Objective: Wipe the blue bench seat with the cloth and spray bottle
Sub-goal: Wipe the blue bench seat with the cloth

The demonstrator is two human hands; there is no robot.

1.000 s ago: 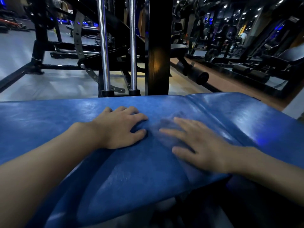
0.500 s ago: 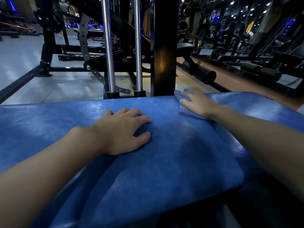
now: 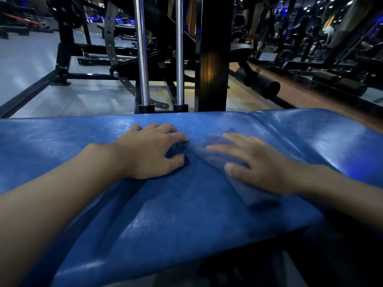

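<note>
On the seat (image 3: 165,214), right hand (image 3: 263,166) slid cloth (image 3: 255,196) nearer.

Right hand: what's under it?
A blue-grey wiping cloth, motion-blurred, spread on the blue vinyl bench seat. The right hand presses it flat-fingered; the cloth's middle beneath the palm is hidden.

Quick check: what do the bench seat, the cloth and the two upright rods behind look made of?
Bench seat: likely vinyl or leatherette, glossy, with grained highlights and creases. Cloth: soft matte fabric, perhaps microfibre; motion blur hides the weave. Rods: polished metal, probably chromed steel, showing mirror-bright streaks.
</note>
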